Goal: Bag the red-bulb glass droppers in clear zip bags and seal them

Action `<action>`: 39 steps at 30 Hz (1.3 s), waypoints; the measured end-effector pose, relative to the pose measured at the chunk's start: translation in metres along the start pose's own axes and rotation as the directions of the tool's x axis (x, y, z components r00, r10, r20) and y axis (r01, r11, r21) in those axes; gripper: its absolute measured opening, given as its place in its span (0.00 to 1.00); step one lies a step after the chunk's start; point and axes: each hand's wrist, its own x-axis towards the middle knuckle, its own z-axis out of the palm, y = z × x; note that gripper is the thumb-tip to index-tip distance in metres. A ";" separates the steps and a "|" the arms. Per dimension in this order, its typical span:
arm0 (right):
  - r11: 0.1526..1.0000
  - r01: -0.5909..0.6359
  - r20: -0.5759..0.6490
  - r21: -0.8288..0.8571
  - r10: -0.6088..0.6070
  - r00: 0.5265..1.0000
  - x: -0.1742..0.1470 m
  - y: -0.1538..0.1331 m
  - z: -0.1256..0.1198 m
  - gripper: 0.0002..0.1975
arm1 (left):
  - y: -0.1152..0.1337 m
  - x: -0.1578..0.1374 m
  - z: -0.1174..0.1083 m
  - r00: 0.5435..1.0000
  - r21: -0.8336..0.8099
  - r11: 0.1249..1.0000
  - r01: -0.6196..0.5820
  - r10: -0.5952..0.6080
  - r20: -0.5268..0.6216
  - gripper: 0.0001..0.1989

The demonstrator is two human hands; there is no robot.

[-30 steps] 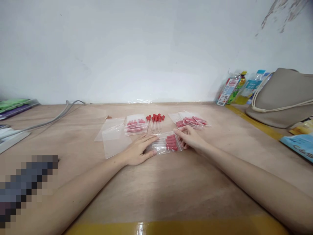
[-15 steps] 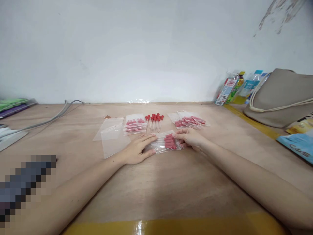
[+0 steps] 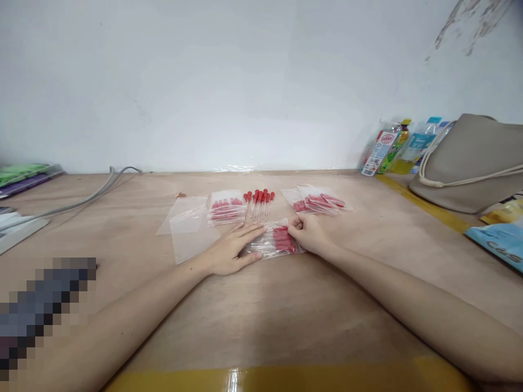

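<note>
A clear plastic bag of red-bulbed droppers lies flat on the table, bulbs to the right. Across its left end rests my left hand, open, fingers stretched and thumb apart. My right hand has its fingertips closed on the upper right part of the bag, beside the bulbs; part of that end is hidden behind the hand. Just beyond are several loose droppers. A stack of filled bags is left of them, and more filled bags lie to the right.
Flat clear bags lie left of my left hand. A grey cable crosses the far left. Bottles and a grey-brown bag stand at the back right. Yellow tape runs along the near edge.
My right hand has shifted left from the bag's right end onto its upper part near the bulbs. The left hand stays in place on the bag.
</note>
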 end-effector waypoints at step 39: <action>0.985 -0.055 -0.425 -0.161 -0.019 0.905 0.040 0.029 -0.022 0.14 | 0.006 -0.004 0.001 0.953 0.167 0.978 0.121 -0.068 -0.295 0.16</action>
